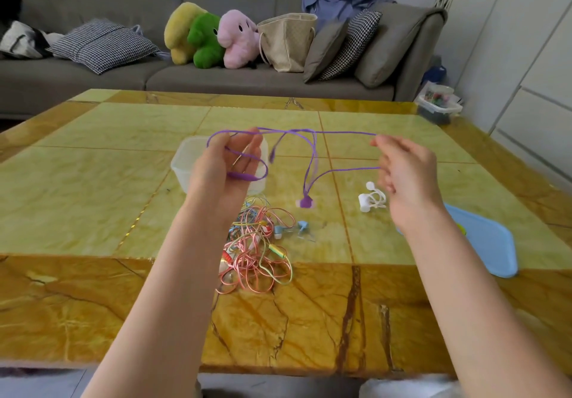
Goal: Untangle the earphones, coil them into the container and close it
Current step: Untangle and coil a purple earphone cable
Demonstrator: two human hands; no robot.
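Indoors, yellow marble table (93,180) (grey sofa (93,4) behind), left hand (227,165) and right hand (405,174) gripping purple earphones (312,162).

The left hand (229,162) covers much of the clear container (182,162) behind it, at the frame's centre. The right forearm hides the left end of the blue lid (483,242) at right. In the tangled earphones (257,252), strands are too knotted to tell apart. The small box (439,105) at upper right holds contents too small to identify. Both forearms run off the bottom edge.
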